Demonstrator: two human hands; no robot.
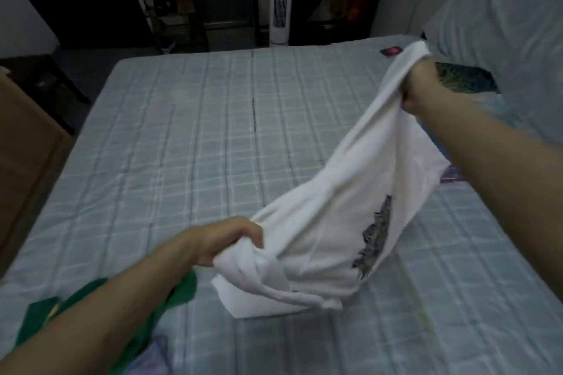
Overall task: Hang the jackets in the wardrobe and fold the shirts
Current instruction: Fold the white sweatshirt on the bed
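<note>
Left hand (227, 240) and right hand (422, 91) grip a bunched, seemingly printed white shirt (344, 213).

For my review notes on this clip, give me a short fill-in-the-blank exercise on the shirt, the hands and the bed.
1. Both hands grip a shirt whose colour is ____.
2. The right hand holds its end of the shirt ____ than the left hand holds its end.
3. The green garment lies under the ____ forearm.
4. The checked bedsheet lies beneath the shirt, whose lower edge ____ it.

Missing words: white; higher; left; touches
</note>
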